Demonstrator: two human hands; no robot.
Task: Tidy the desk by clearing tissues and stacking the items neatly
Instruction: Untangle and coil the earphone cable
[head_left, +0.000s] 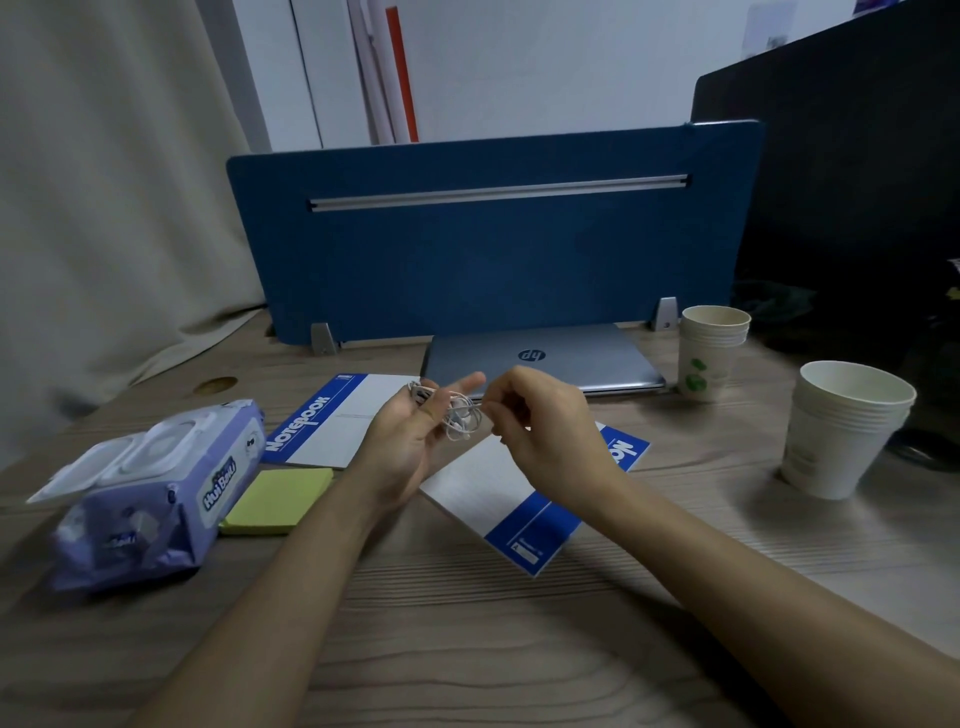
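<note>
A bundle of white earphone cable is held above the desk between both hands. My left hand grips the coiled part, thumb pointing up to the right. My right hand pinches the cable's loose end just to the right of the coil. Beneath the hands lie two blue-and-white notebooks: one flat at the left, the other skewed toward the front right. A yellow-green sticky-note pad sits beside a purple wet-wipes pack at the left.
A closed grey laptop lies against the blue desk divider. Two stacks of paper cups stand on the right, a smaller one at the back and a larger one nearer. A dark monitor fills the far right.
</note>
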